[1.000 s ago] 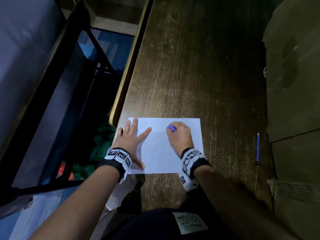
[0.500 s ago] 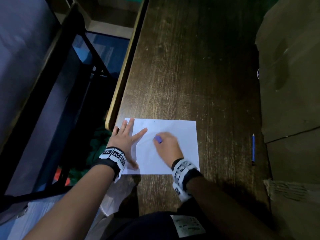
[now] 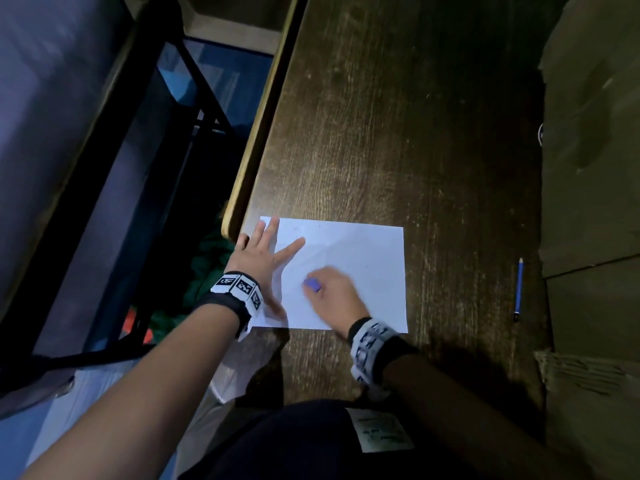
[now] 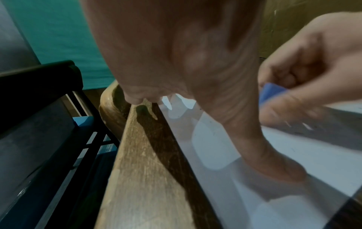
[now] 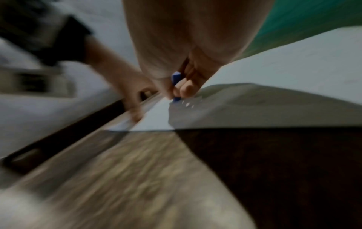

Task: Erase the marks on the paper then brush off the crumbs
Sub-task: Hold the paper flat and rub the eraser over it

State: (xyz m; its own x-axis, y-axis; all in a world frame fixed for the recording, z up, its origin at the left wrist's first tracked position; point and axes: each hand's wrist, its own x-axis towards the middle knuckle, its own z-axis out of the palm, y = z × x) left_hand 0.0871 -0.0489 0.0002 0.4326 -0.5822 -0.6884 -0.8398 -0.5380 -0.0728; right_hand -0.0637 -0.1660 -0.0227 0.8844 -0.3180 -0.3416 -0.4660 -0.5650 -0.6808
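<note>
My right hand (image 3: pixel 337 296) pinches a blue eraser (image 3: pixel 312 284), its tip pressed on the white paper (image 3: pixel 367 258) lying at the near left corner of the dark wooden bench (image 3: pixel 398 133). My left hand (image 3: pixel 258 258) lies flat, fingers spread, on the paper's left edge. Only the head view shows the blue pencil (image 3: pixel 518 290) off to the right; only the right wrist view shows pale crumbs (image 5: pixel 187 104) beside the eraser.

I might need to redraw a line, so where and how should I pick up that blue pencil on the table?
Probably pinch the pencil around its middle, from above, with the right hand once it sets the eraser down. It lies flat on the table, right of the paper, with bare wood along both sides.
</note>
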